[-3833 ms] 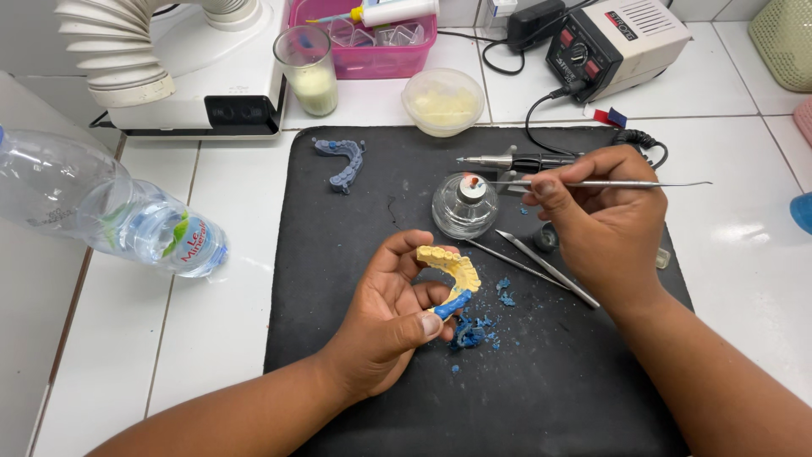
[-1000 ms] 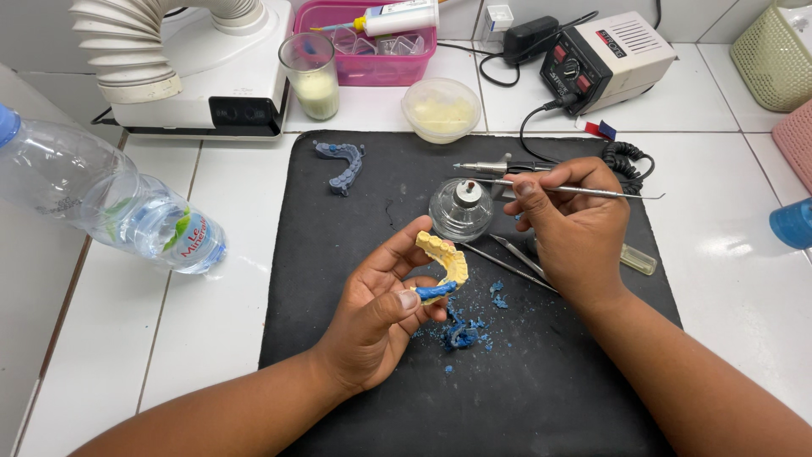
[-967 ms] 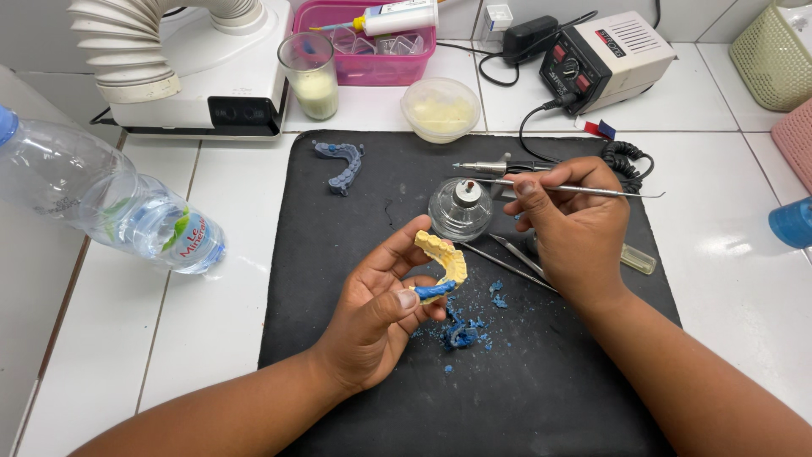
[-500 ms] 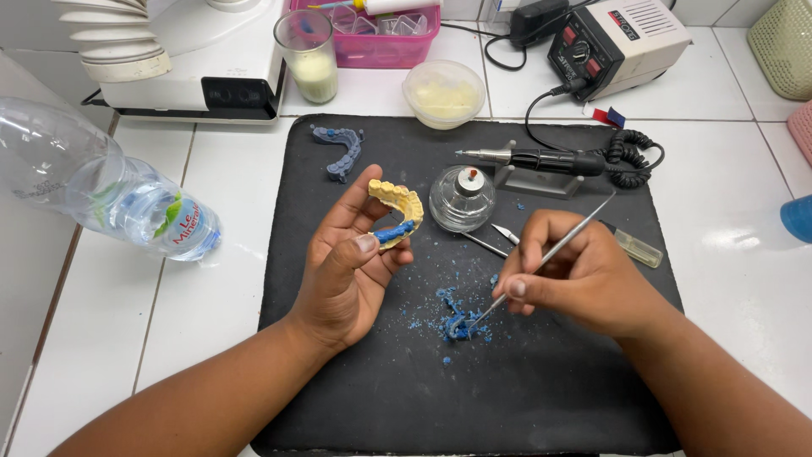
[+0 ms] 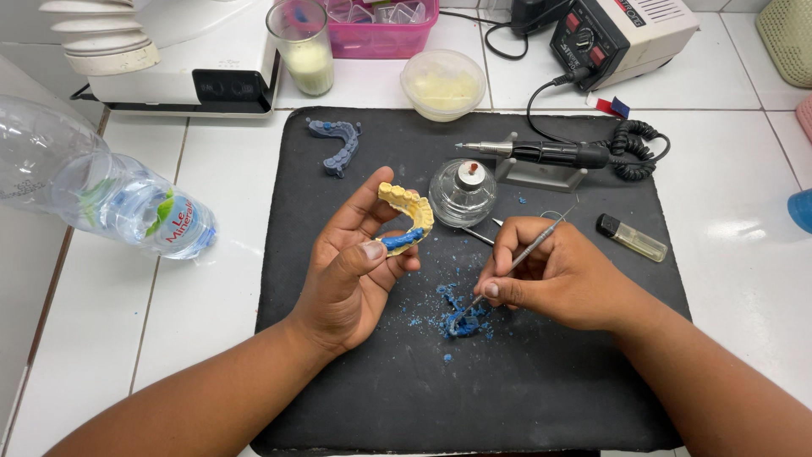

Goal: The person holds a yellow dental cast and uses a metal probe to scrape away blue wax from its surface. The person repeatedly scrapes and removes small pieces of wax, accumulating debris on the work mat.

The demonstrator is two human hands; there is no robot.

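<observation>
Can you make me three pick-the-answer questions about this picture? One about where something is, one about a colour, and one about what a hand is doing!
1. Where is the lighter?
A on the black mat
B in the pink basket
C on the white tiles

2. What colour are the wax bits?
A red
B blue
C green

3. What is the left hand doing?
A lying flat
B holding a yellow tooth model
C pouring water

Answers: 1 A, it lies on the mat's right side. 2 B, the crumbs are blue. 3 B, its fingers grip the model.

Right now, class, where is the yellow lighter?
In the head view, the yellow lighter lies on the black mat toward its right edge, just beyond the right hand and below the coiled cable of the handpiece.
</observation>
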